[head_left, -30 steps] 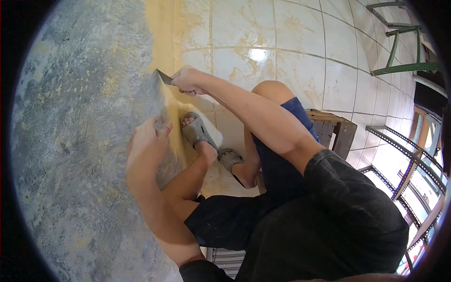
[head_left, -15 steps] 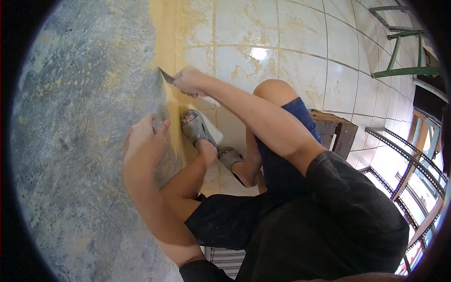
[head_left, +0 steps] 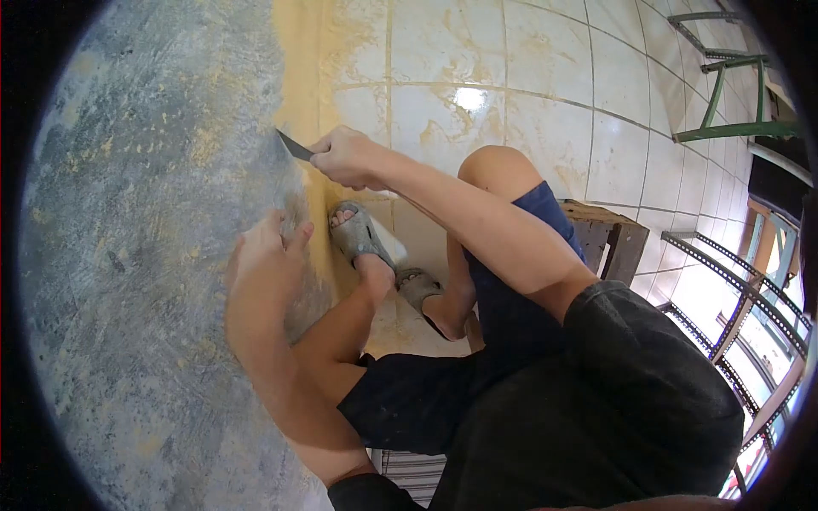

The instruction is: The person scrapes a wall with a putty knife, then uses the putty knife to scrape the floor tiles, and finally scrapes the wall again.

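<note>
A thin dark blade, like a scraper (head_left: 295,147), is in my right hand (head_left: 345,158), whose fingers are closed round its near end. The blade's tip is at the mottled grey wall (head_left: 153,255), beside a yellowish powdery band (head_left: 300,64); contact is not clear. Below it, my left hand (head_left: 271,255) is against or close to the same wall with thumb and fingers apart, holding nothing visible. Part of its fingers is hard to make out against the grey.
White floor tiles (head_left: 545,60) carry yellowish smears. My sandalled feet (head_left: 356,234) are near the wall's base. A wooden stool (head_left: 618,243) is beside my knee. Green metal legs (head_left: 737,129) and perforated metal racks (head_left: 724,272) stand at the right.
My right hand and the blade have shifted slightly downward in view, with the blade's tip a little further left. My left hand has barely moved.
</note>
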The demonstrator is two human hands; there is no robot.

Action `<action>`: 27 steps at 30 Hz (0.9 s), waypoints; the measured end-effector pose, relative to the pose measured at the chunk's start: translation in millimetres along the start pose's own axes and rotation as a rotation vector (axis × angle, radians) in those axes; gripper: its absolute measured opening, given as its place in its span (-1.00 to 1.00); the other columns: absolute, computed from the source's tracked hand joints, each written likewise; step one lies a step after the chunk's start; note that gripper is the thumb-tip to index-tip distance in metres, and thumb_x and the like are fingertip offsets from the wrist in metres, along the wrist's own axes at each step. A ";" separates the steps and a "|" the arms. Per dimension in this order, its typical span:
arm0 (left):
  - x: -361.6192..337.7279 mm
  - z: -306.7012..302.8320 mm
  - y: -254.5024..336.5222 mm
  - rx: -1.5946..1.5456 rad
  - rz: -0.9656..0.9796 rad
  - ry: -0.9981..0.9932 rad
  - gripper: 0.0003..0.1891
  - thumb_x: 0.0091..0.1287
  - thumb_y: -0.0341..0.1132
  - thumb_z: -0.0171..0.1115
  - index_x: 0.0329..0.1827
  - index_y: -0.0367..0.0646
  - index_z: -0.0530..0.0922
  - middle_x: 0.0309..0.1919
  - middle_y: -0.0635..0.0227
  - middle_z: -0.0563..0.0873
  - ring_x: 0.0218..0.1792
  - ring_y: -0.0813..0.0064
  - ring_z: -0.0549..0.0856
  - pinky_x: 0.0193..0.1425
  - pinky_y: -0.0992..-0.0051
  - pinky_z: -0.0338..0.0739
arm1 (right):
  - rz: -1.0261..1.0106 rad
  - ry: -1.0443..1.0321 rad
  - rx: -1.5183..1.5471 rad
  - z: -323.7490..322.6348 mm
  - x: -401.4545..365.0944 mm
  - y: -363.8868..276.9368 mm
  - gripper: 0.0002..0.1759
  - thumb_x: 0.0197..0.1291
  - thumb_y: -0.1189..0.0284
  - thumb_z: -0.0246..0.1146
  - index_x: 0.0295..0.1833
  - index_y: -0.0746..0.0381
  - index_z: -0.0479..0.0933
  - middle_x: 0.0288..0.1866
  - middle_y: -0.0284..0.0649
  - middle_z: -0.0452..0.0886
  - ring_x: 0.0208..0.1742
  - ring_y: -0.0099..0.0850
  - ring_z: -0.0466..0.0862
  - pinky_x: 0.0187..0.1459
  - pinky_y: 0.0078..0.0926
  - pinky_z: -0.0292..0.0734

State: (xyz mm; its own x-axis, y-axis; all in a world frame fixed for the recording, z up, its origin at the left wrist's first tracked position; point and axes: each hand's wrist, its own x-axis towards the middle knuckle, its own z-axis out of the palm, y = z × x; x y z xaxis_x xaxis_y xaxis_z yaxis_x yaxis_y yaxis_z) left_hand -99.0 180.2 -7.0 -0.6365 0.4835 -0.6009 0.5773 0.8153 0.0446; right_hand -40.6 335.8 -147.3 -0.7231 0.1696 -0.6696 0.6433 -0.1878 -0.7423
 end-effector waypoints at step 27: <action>-3.4 -6.6 13.9 0.027 -0.066 -0.120 -0.44 0.50 0.07 0.13 0.35 -0.19 0.54 0.22 -0.01 0.68 0.34 0.01 0.56 0.40 0.14 0.43 | 0.037 0.042 -0.097 -7.6 34.8 9.4 -0.58 0.24 0.40 0.09 0.12 0.18 0.73 -0.53 -0.18 0.59 -0.65 -0.42 0.51 -0.66 -0.38 0.37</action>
State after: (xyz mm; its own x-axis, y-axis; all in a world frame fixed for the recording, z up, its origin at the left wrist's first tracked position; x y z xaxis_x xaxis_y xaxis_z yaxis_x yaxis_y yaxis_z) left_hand -92.2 192.0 0.9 -0.6085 0.3863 -0.6932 0.5510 0.8343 -0.0187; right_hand -57.8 347.3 -177.8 -0.6883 0.2050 -0.6959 0.6925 -0.1003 -0.7144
